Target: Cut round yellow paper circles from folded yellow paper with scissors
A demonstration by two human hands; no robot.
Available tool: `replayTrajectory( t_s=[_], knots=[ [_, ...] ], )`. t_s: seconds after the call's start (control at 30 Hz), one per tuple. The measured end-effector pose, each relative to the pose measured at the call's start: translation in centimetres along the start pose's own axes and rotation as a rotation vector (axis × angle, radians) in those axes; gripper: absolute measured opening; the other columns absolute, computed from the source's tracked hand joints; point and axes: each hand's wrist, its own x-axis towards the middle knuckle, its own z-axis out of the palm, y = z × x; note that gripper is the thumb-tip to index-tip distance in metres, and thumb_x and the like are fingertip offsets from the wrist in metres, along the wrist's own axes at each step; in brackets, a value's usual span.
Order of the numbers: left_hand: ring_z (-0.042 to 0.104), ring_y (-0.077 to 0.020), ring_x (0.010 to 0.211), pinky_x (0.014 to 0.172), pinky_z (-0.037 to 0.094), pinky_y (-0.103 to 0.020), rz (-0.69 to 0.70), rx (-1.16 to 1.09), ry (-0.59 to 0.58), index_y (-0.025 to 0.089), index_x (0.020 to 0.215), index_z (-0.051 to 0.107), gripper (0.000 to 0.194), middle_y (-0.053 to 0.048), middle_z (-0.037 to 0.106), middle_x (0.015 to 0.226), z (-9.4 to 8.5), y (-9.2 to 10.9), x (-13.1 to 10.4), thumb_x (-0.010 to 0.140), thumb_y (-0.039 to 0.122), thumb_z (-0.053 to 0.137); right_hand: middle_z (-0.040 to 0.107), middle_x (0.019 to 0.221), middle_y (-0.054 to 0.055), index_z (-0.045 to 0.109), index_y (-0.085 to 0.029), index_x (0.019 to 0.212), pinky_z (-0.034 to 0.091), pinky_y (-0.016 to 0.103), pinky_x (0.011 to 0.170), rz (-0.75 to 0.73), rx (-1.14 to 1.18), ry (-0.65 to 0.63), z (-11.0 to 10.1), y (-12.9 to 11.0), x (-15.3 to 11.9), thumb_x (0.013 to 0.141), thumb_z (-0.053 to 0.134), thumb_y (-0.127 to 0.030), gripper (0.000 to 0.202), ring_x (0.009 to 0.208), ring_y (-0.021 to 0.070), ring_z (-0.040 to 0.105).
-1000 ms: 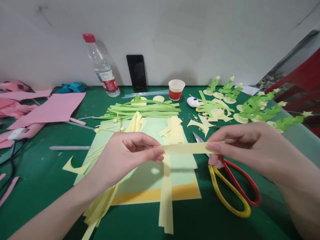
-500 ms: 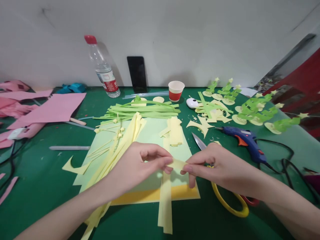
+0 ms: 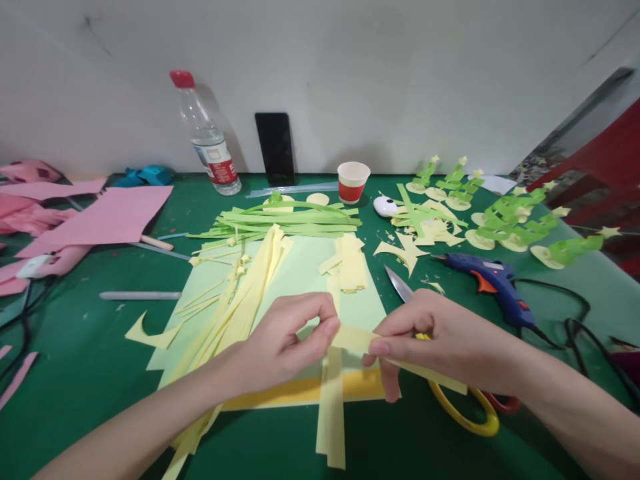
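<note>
Between my two hands stretches a pale yellow paper strip [image 3: 353, 338]. My left hand [image 3: 300, 337] pinches its left end between thumb and fingertips. Further along, my right hand [image 3: 425, 333] grips the strip, and the rest of it shows below that hand toward the right. Beneath lies a light green sheet [image 3: 305, 280] with an orange band at its near edge. More yellow strips [image 3: 331, 413] hang over that edge, and a bundle of long yellow strips [image 3: 250, 293] lies by my left forearm. Scissors [image 3: 465, 417] with yellow and red handles sit partly hidden under my right hand.
A blue glue gun [image 3: 493, 280] with a black cord lies at right, near green paper spirals [image 3: 520, 213] topped with stars. Along the wall stand a water bottle [image 3: 213, 147], a phone [image 3: 276, 148] and a paper cup [image 3: 353, 183]. Pink sheets [image 3: 105, 213] lie at left.
My hands have moved slightly apart, with more of the yellow strip showing between them. Its tail now shows below my right hand.
</note>
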Motion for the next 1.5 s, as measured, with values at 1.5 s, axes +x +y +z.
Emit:
replayTrajectory(
  t_s=[1.5],
  knots=[
    [0.059,-0.0092,0.065,0.06,0.05,-0.018,-0.205,-0.349,0.329,0.019,0.08,0.06,0.007,0.002,0.062,0.076,0.5,1.7,0.6,0.075,0.014,0.06,0.057,0.044,-0.004,0.067,-0.017,0.056,0.021,0.022,0.031,-0.198,-0.068,0.344,1.7,-0.3,-0.4,0.084,0.046,-0.029,0.037,0.031,0.0038,0.029]
  ],
)
